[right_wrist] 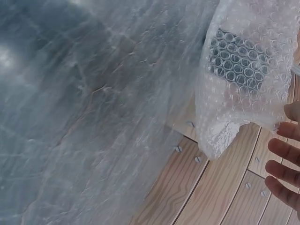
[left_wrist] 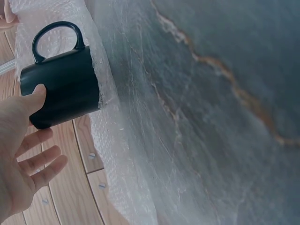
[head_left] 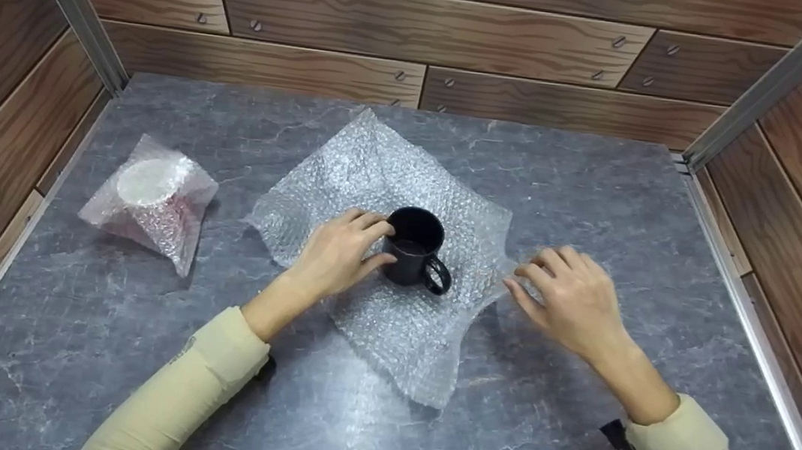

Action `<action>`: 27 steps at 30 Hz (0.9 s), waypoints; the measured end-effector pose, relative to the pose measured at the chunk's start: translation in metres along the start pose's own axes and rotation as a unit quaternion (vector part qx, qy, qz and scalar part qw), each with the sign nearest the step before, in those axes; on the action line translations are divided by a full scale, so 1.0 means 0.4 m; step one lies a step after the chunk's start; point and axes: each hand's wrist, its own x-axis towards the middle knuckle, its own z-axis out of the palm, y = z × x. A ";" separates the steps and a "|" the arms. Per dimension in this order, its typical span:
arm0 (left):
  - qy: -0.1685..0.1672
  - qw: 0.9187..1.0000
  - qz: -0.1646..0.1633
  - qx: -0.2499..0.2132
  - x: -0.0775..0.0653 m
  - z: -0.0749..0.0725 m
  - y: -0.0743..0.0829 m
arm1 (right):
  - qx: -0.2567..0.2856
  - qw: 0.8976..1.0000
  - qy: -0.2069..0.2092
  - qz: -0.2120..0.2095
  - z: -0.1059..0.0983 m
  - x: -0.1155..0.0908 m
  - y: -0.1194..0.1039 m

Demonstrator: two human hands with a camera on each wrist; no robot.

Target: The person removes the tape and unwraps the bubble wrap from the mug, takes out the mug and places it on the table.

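Observation:
A black mug [head_left: 414, 245] stands upright on a spread sheet of bubble wrap [head_left: 395, 345], its handle turned toward the lower right. My left hand [head_left: 341, 256] holds the mug's left side between thumb and index finger. In the left wrist view the thumb [left_wrist: 36, 96] lies against the mug [left_wrist: 65, 86], while the other fingers are spread away from it. At the wrap's right corner my right hand [head_left: 573, 301] pinches the edge with thumb and index finger. From the right wrist, the raised bubble wrap [right_wrist: 248, 98] hides the mug except for a dark patch showing through.
Left of the sheet sits a bundle wrapped in bubble wrap [head_left: 154, 201], with something round and pale at its top and reddish below. Wood-patterned panels [head_left: 423, 27] enclose the grey marbled table [head_left: 317, 427] at the back and both sides.

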 end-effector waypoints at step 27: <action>0.000 1.000 0.000 -0.010 -0.001 0.004 -0.002 | -0.032 0.998 -0.028 -0.050 -0.001 -0.083 0.036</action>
